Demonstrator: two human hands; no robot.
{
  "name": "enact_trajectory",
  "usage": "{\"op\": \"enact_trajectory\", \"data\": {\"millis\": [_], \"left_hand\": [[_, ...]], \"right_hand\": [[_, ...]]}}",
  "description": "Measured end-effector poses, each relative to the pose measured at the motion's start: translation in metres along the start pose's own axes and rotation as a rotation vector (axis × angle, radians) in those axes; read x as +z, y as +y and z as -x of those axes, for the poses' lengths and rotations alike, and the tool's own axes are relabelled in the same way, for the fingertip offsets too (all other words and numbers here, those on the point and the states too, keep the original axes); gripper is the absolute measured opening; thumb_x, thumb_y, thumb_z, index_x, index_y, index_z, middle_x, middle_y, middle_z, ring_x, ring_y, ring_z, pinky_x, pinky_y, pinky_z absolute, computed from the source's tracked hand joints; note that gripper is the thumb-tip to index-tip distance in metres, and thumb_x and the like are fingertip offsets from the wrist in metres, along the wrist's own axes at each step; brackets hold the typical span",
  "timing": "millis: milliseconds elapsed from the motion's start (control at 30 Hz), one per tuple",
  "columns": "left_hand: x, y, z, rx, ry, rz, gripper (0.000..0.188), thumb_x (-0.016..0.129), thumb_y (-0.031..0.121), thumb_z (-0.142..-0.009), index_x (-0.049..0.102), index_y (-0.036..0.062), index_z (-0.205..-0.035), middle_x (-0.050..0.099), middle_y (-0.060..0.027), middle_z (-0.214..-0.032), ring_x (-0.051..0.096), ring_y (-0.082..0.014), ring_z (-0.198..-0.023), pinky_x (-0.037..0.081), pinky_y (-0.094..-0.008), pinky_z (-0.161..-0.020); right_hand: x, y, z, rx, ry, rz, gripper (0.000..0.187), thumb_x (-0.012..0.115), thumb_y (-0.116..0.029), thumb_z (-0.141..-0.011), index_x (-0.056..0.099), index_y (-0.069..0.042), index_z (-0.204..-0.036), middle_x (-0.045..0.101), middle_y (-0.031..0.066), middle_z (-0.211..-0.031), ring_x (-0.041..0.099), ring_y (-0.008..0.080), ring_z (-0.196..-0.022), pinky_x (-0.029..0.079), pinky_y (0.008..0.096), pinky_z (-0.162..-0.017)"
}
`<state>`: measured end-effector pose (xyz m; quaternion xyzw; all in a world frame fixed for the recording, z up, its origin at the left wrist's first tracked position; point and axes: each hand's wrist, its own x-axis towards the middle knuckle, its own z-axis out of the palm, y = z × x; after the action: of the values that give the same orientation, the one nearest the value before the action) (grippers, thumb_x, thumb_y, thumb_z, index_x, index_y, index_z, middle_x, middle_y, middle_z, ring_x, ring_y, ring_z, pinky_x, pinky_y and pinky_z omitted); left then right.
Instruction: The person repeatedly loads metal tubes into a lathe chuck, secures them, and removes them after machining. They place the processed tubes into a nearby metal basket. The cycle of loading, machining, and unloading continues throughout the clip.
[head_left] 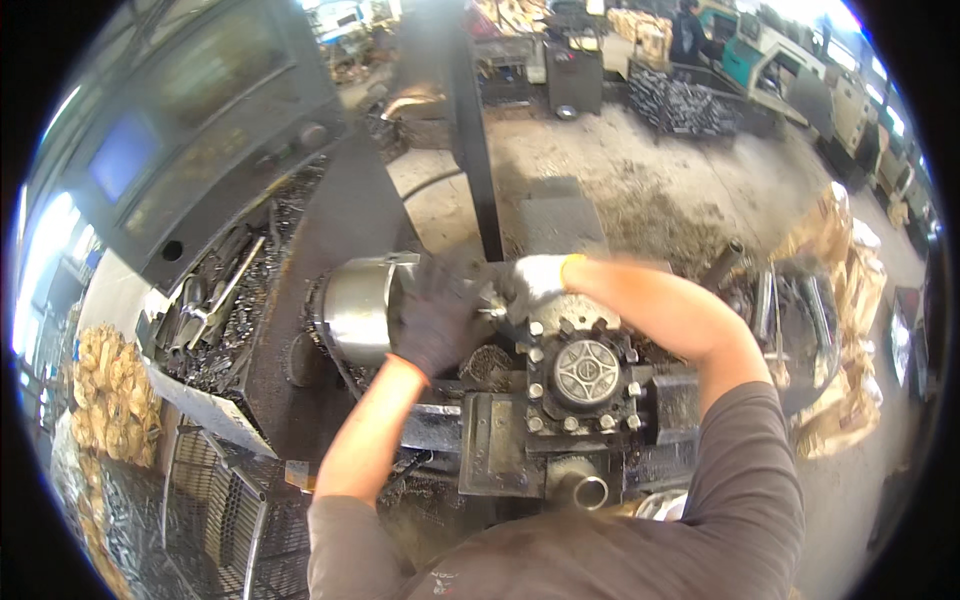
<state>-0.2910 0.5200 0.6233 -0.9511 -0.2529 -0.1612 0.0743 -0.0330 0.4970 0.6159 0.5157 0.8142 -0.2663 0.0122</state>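
A bright metal lathe chuck [358,312] sits left of centre. My left hand [436,318], in a dark glove, is at the chuck's right-hand face, its fingers bent over something there that the glove hides. My right hand [538,282], in a glove part white and part dark, reaches in from the right with its fingers closed beside the left one. A small shiny metal piece [493,311] shows between the two hands; whether either hand grips it is unclear. Just below my right hand stands a square tool post [587,375] with a round, star-patterned cap and bolts around its edge.
Left of the chuck, a chip-covered tray [245,318] holds loose tools. An upright dark post [470,130] rises beyond my hands. Near my body, a hollow metal tube end [590,492] sticks up. A bin of metal parts [680,102] and a person [687,35] are far back.
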Motion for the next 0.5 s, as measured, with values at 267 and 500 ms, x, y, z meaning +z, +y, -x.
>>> {"op": "enact_trajectory", "data": {"millis": [267, 500], "left_hand": [[0.051, 0.023, 0.01, 0.117, 0.291, -0.05, 0.07, 0.075, 0.043, -0.087, 0.056, 0.0088, -0.145, 0.055, -0.0247, -0.147, 0.046, -0.0464, -0.145, 0.027, -0.063, -0.128], [0.048, 0.023, 0.012, 0.087, 0.286, 0.01, 0.071, 0.085, 0.036, -0.076, 0.059, 0.006, -0.135, 0.057, -0.0244, -0.139, 0.049, -0.0461, -0.139, 0.029, -0.0642, -0.126]], "right_hand": [[0.046, 0.024, -0.031, -0.027, 0.152, 0.188, 0.032, 0.083, -0.033, -0.086, 0.083, -0.005, -0.1, 0.079, 0.017, -0.088, 0.075, 0.033, -0.085, 0.059, 0.0433, -0.08], [0.022, 0.058, -0.012, 0.34, -0.419, -0.395, 0.035, 0.067, -0.032, -0.103, 0.079, -0.007, -0.124, 0.079, 0.0104, -0.101, 0.07, 0.0223, -0.075, 0.055, 0.0415, -0.069]]}}
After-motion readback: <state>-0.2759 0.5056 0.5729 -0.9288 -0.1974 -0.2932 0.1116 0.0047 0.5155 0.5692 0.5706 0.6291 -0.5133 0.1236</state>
